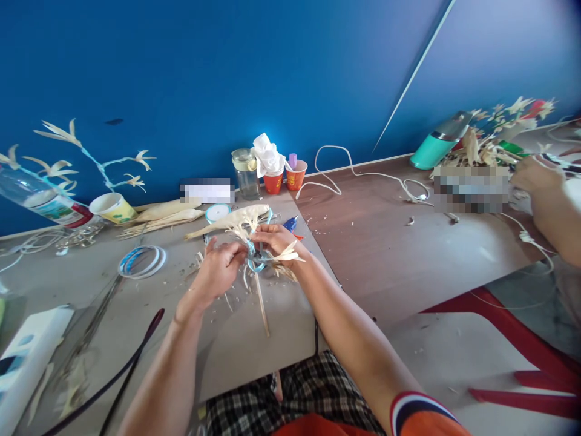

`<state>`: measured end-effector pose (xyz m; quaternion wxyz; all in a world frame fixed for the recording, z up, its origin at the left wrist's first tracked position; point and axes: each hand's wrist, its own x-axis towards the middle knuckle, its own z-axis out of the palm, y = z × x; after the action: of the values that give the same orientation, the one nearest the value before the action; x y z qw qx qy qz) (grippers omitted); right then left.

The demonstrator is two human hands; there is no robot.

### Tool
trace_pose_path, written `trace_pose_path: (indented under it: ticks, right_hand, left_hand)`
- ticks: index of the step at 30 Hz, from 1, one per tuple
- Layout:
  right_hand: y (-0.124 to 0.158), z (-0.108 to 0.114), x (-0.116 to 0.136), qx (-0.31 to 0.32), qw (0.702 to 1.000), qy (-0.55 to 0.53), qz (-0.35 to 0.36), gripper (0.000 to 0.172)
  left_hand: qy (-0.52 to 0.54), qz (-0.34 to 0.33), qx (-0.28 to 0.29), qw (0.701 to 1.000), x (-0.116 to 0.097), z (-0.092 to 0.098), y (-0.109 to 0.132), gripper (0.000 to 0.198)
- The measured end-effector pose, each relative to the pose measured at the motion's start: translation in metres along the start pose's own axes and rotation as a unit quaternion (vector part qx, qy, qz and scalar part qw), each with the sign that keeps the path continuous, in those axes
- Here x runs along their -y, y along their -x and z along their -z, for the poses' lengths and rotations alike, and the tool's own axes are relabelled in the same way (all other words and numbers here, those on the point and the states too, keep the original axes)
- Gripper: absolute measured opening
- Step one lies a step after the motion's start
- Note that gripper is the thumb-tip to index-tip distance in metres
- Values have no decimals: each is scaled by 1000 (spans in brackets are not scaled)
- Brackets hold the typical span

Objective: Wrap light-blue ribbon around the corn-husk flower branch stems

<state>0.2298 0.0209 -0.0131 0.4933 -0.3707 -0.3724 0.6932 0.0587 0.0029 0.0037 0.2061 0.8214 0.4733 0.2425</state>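
Both my hands meet over the table in front of me. My left hand (222,266) is closed, its thumb and fingers pinching the blue-taped stem of a pale dried-husk flower (289,253). My right hand (275,239) grips the same stem from the other side, fingers curled. Light blue tape (256,265) loops around and below the stem, partly hidden by the fingers. Under the hands a thin pale stick (262,306) points toward me. Just beyond them lie a long dried husk (231,221) and a roll of tape (218,212).
Tape rings (142,261) lie to the left. Finished-looking flower branches (106,172) lean from a yellow cup (112,208) and a plastic bottle (59,206). Red paper cups (274,183) and a glass jug (246,175) stand by the wall. At right, another person's hand (538,175) works near a turquoise flask (436,145).
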Motion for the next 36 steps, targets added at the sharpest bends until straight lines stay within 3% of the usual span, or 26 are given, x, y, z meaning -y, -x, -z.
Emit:
trace_pose_path:
  ticks: [5, 10, 15, 19, 22, 25, 28, 31, 36]
  right_hand:
    - [-2, 5, 1, -23, 1000, 19, 8, 33]
    - [-6, 12, -2, -3, 999, 41, 21, 30]
    - [-6, 11, -1, -15, 1000, 7, 14, 28]
    - [-5, 8, 2, -14, 999, -43, 0, 29]
    - [-5, 9, 2, 9, 997, -71, -6, 29]
    - [-2, 9, 2, 48, 996, -80, 3, 30]
    - [4, 6, 6, 58, 996, -72, 13, 30]
    - [11, -1, 11, 50, 998, -32, 15, 29]
    - [12, -10, 11, 36, 994, 91, 45, 22]
  left_hand:
    - [1, -15, -36, 999, -1, -2, 1, 13]
    - [-18, -50, -56, 997, -3, -2, 3, 30]
    - [-80, -91, -82, 989, -9, -4, 2, 10]
    - [-56, -85, -123, 987, -12, -5, 2, 11]
    - [2, -76, -125, 989, -11, -4, 2, 8]
    - [107, -59, -76, 990, -9, -2, 3, 11]
    - [212, 4, -37, 976, -7, 0, 2, 19]
    - [259, 62, -51, 963, -5, 0, 1, 26]
    - [271, 91, -64, 956, 0, -3, -2, 33]
